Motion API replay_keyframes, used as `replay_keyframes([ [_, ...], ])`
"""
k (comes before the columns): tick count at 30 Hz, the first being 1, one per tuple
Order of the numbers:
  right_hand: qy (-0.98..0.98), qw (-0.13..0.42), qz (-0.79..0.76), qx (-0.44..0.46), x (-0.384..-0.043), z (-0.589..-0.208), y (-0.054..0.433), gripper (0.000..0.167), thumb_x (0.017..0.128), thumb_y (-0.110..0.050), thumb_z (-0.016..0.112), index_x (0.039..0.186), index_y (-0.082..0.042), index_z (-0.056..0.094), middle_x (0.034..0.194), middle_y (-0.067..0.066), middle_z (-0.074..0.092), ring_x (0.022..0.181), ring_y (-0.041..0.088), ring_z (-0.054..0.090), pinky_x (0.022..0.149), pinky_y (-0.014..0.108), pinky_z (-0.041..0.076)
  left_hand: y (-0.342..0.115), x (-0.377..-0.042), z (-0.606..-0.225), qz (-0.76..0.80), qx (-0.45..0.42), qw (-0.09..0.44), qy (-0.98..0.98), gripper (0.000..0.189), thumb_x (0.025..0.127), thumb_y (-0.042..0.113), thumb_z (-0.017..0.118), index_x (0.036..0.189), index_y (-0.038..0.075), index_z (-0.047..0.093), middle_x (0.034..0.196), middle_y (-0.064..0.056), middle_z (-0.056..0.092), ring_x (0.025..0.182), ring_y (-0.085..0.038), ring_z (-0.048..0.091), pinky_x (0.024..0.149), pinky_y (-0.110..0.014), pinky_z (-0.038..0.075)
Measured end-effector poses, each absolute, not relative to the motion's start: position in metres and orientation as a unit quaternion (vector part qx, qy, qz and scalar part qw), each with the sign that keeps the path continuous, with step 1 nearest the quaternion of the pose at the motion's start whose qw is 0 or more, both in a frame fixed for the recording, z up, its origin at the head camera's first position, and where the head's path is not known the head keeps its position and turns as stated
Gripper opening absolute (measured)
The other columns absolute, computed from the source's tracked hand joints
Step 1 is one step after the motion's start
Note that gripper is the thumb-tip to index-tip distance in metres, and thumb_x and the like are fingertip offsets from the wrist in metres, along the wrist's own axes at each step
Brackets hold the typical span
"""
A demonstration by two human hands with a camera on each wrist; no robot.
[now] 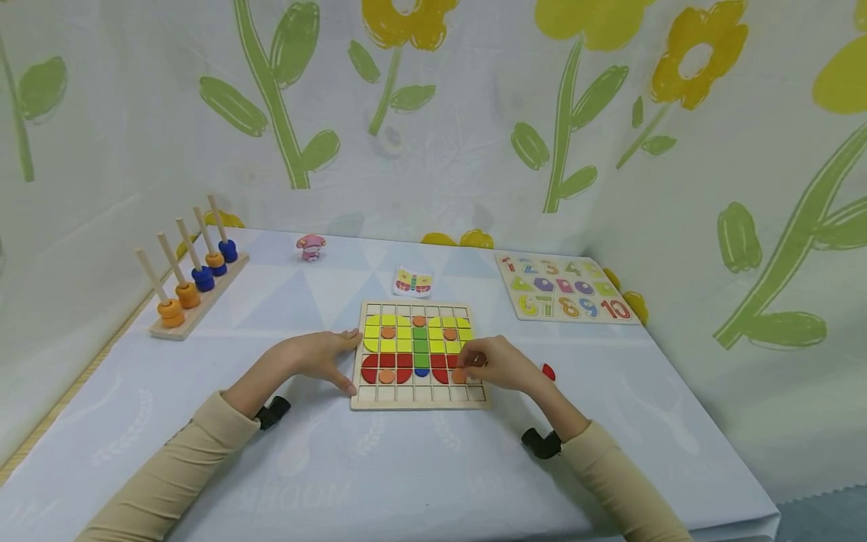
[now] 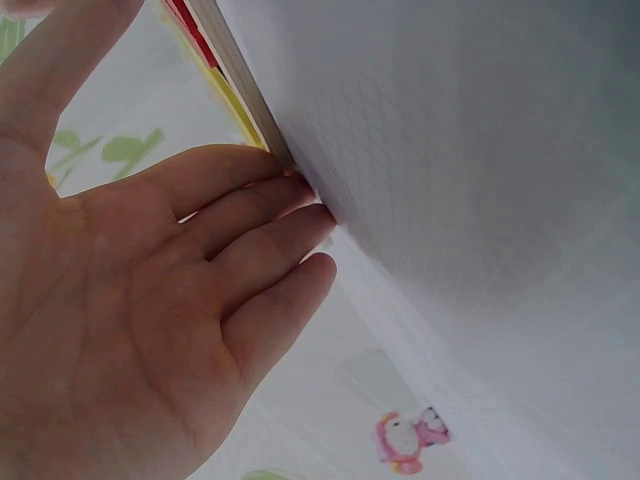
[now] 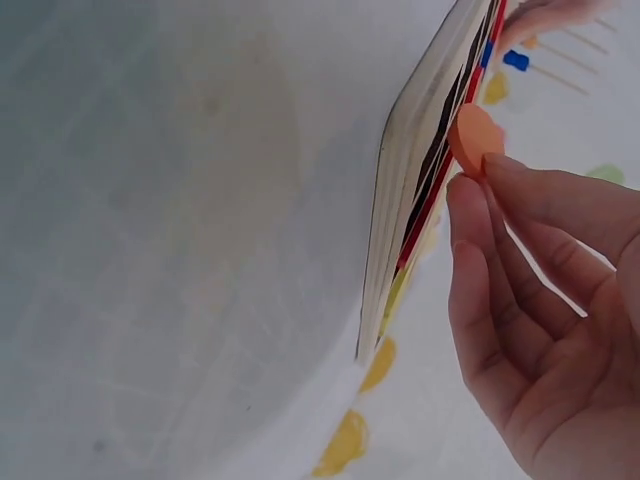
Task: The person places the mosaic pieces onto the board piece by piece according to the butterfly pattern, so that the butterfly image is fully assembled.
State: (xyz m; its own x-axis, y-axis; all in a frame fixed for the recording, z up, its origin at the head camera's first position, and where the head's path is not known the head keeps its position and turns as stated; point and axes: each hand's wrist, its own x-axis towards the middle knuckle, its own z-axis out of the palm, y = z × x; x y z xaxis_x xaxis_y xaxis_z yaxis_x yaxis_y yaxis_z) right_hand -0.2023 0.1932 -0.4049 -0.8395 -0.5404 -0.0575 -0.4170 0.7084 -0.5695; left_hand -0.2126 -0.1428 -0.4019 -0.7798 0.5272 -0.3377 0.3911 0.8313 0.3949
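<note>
A wooden mosaic board (image 1: 420, 404) lies on the table with yellow, red, green, blue and orange pieces set in a butterfly pattern. At its left edge my left hand (image 1: 318, 357) rests with thumb and fingers spread; the left wrist view shows the fingers (image 2: 272, 225) straight against the board's side. Over the lower right of the board, my right hand (image 1: 500, 363) pinches an orange round piece (image 3: 480, 138) between thumb and fingertips. In the right wrist view this disc is tilted at the board's surface. One loose red piece (image 1: 549, 371) lies right of the board.
Behind the board sits a small card (image 1: 413, 282) with a butterfly picture. A pink figurine (image 1: 311, 247) stands at the back left. On the left is a peg stand (image 1: 196, 301) with orange and blue beads; a number puzzle board (image 1: 569, 287) lies back right.
</note>
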Motion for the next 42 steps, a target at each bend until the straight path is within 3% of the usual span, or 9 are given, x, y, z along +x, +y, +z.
replay_keyframes([
  [11, 0.921, 0.122, -0.268, -0.256, -0.200, -0.402, 0.191, 0.012, 0.086, -0.009, 0.073, 0.099, -0.010, 0.072, 0.087, -0.005, 0.066, 0.079, 0.014, 0.058, 0.072, 0.024, 0.053, -0.143, -0.213, -0.404, 0.153, 0.248, 0.219, 0.931, 0.107, 0.071, 0.051, 0.080, 0.150, 0.000, 0.030, 0.155, -0.020, 0.025, 0.141, -0.037, 0.025, 0.111, -0.052, 0.027],
  [26, 0.936, 0.068, -0.252, -0.235, -0.194, -0.395, 0.237, 0.016, 0.085, -0.006, 0.073, 0.101, -0.005, 0.071, 0.090, 0.000, 0.068, 0.078, 0.015, 0.059, 0.066, 0.026, 0.051, -0.143, -0.214, -0.404, 0.152, 0.240, 0.226, 0.932, 0.107, 0.071, 0.051, 0.080, 0.151, 0.002, 0.028, 0.156, -0.018, 0.024, 0.142, -0.037, 0.024, 0.111, -0.053, 0.027],
  [34, 0.947, 0.033, -0.232, -0.219, -0.195, -0.395, 0.267, 0.018, 0.082, 0.000, 0.073, 0.100, -0.001, 0.070, 0.096, 0.008, 0.069, 0.086, 0.022, 0.062, 0.075, 0.035, 0.053, -0.142, -0.215, -0.404, 0.152, 0.239, 0.229, 0.931, 0.108, 0.071, 0.051, 0.081, 0.151, 0.002, 0.027, 0.156, -0.018, 0.023, 0.142, -0.036, 0.024, 0.112, -0.051, 0.026],
  [42, 0.952, 0.042, -0.220, -0.208, -0.195, -0.395, 0.293, 0.024, 0.078, 0.013, 0.062, 0.094, -0.003, 0.072, 0.094, 0.008, 0.069, 0.091, 0.029, 0.061, 0.081, 0.045, 0.052, -0.143, -0.214, -0.403, 0.155, 0.244, 0.225, 0.930, 0.107, 0.072, 0.051, 0.081, 0.150, 0.001, 0.029, 0.156, -0.019, 0.024, 0.142, -0.037, 0.024, 0.111, -0.053, 0.026],
])
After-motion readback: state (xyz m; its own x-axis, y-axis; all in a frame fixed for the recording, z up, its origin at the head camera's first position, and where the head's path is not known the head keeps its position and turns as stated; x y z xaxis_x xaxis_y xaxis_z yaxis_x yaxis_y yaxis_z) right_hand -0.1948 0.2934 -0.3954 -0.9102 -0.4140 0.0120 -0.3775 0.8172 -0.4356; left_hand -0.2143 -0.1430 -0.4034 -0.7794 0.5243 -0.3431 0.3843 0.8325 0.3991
